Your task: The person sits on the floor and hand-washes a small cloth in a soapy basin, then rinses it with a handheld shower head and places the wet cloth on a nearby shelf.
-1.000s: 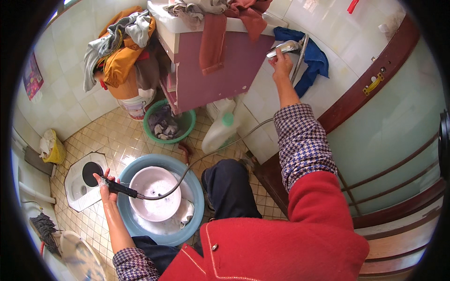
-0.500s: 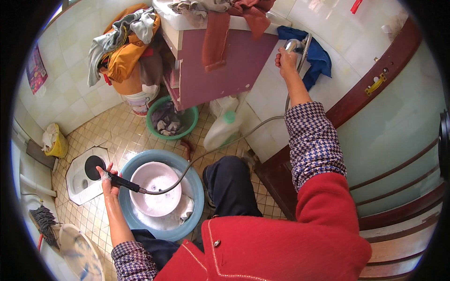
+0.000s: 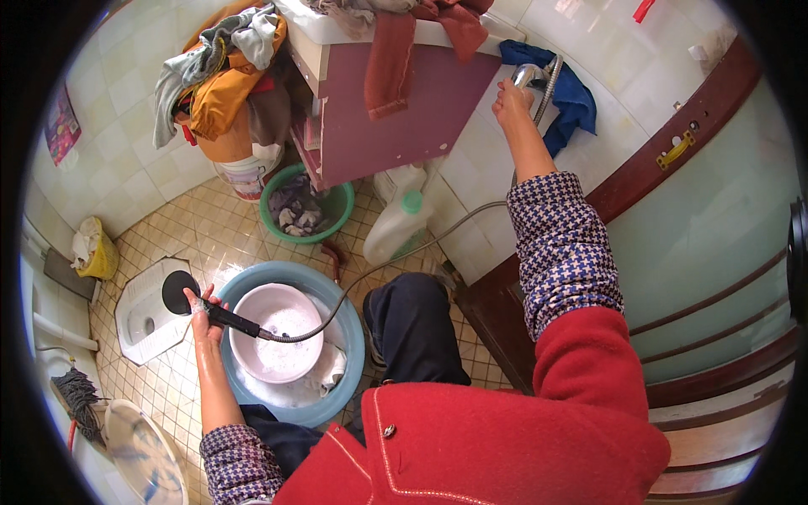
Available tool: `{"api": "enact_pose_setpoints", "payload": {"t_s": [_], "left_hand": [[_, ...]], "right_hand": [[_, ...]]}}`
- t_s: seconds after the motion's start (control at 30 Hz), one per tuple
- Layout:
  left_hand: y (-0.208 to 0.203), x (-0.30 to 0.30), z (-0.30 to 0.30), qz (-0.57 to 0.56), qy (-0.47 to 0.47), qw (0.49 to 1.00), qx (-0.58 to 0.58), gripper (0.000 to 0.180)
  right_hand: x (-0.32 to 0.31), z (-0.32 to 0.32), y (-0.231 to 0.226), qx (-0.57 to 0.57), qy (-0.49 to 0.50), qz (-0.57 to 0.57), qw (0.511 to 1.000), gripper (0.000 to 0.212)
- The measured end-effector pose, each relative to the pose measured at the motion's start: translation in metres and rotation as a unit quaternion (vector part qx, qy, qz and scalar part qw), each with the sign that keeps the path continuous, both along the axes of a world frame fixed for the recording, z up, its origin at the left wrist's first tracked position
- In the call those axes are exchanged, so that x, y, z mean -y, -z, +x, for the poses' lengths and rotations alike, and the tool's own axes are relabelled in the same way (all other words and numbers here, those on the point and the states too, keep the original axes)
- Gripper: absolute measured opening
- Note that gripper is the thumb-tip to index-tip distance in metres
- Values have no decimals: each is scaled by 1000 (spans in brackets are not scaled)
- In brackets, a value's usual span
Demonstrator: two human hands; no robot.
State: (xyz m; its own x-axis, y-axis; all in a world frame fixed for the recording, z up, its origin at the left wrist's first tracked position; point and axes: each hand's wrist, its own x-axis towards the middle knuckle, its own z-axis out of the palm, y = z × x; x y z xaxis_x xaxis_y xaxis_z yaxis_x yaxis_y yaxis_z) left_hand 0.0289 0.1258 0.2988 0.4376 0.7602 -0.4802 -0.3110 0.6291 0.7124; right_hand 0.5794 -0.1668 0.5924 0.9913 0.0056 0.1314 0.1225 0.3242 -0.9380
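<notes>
The left hand (image 3: 206, 320) holds the black shower head (image 3: 233, 319) across the blue basin's (image 3: 357, 337) left side; the right hand (image 3: 512, 103) is at the silver tap (image 3: 525, 75), its grip unclear. Steady handling and gentle tap pressure suit best, keeping the hose (image 3: 400, 261) unkinked.

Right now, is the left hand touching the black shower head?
Touching: the head view shows the black shower head held in the left hand, its handle directly against the skin.
</notes>
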Motion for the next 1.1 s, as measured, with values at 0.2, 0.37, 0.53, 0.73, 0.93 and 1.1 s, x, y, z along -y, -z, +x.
{"api": "enact_pose_setpoints", "payload": {"t_s": [0.2, 0.37, 0.53, 0.73, 0.93, 1.1], "left_hand": [[12, 5, 7, -10, 2, 1000, 23, 74], [33, 34, 11, -30, 6, 996, 78, 77], [24, 59, 28, -48, 33, 998, 22, 71], [4, 82, 30, -42, 48, 997, 34, 67], [-37, 68, 18, 2, 100, 973, 209, 81], [-62, 16, -23, 6, -43, 917, 396, 97]], "right_hand": [[6, 5, 11, 4, -26, 38, 999, 12], [-23, -76, 101, -99, -245, 107, 959, 16], [-90, -247, 224, -44, -579, -235, 780, 24], [-90, -409, 286, -10, -711, -266, 651, 33], [-116, -424, 260, 36, -625, -263, 734, 22], [-135, -430, 237, 40, -675, -228, 700, 20]]}}
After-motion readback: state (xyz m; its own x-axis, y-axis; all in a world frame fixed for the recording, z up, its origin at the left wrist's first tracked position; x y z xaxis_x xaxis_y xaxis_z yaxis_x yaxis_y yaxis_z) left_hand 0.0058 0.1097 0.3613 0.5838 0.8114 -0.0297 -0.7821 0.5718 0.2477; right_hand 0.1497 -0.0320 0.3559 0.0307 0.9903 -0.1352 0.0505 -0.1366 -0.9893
